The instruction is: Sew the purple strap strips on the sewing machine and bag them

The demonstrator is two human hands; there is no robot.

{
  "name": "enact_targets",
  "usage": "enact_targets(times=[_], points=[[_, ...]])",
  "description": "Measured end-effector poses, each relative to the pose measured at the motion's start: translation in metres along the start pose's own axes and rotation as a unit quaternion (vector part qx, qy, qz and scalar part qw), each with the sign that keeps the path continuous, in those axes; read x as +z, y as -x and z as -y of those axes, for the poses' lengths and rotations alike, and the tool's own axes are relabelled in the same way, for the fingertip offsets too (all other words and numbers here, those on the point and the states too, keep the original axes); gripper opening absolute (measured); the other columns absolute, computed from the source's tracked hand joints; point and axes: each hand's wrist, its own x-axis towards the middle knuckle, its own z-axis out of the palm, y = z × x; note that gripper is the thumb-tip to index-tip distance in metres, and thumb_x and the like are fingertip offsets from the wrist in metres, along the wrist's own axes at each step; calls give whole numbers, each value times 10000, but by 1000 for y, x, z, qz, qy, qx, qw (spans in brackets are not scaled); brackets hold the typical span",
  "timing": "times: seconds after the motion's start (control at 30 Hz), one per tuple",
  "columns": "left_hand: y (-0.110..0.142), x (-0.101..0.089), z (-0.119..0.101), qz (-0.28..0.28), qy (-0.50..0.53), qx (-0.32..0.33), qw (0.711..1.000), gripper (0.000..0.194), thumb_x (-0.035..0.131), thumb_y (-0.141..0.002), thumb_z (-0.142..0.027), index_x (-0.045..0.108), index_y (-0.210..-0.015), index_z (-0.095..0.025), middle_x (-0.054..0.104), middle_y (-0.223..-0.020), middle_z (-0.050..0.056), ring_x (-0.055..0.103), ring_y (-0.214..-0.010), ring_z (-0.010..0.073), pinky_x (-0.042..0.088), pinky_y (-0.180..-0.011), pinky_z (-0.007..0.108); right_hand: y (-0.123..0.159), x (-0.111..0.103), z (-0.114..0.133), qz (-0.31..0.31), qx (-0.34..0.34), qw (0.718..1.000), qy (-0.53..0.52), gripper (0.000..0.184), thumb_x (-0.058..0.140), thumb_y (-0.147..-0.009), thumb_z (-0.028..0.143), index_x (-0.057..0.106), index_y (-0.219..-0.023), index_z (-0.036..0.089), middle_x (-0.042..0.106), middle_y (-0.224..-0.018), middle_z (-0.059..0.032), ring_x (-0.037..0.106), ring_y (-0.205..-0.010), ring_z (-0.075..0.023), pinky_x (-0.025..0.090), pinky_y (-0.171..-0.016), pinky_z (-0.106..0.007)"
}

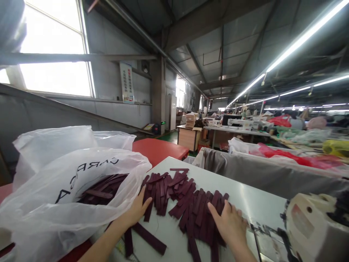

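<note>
A heap of dark maroon strips (185, 202) lies on a white tabletop (245, 198). My left hand (137, 210) rests at the heap's left edge, beside the mouth of a white plastic bag (54, 196) that holds more of the strips; its fingers are stretched out and press on the strips. My right hand (230, 222) lies flat on the right side of the heap, fingers spread over the strips. A few loose strips (148, 238) lie near my left forearm.
A sewing machine (313, 225) stands at the right edge of the table. A grey fabric-lined bin (267, 171) runs behind the table. A red table (156, 149) sits behind the bag. Further work tables and machines fill the hall.
</note>
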Motion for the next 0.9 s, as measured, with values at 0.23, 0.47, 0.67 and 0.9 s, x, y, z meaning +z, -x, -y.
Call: enact_targets(times=[0.23,0.47,0.67,0.9], points=[[9,24,-63,10,-22,44,999,533,624,-991,-366,452,-1460,-180,387,-1560,150,359,-1433,368,312,-1142,621,16,2,14,-17,-31,999,8,760,490,-845,629,602,-1242,-10,589,-1287,-346,461,-1328,-493,345,-1061,-652],[-84,-38,-19,21,-62,3,998,314,648,-984,-312,604,-1260,-168,608,-1295,104,630,-1125,280,532,-952,505,2,1,-20,-36,-37,995,-86,481,360,-919,344,590,-1273,113,626,-1299,-197,511,-1315,-329,365,-1123,-527],[-170,24,-83,73,-70,112,989,316,639,-990,-307,596,-1279,-188,584,-1336,105,619,-1137,273,534,-951,489,3,3,-24,-82,-28,987,-135,475,292,-941,316,624,-1184,79,599,-1317,-216,498,-1315,-329,388,-1125,-519],[-226,80,-126,142,-83,80,983,297,653,-981,-311,610,-1238,-169,617,-1264,97,643,-1080,262,556,-906,469,2,2,-21,-71,-36,989,-121,461,284,-949,266,657,-1162,100,627,-1313,-188,575,-1259,-308,457,-1087,-512]])
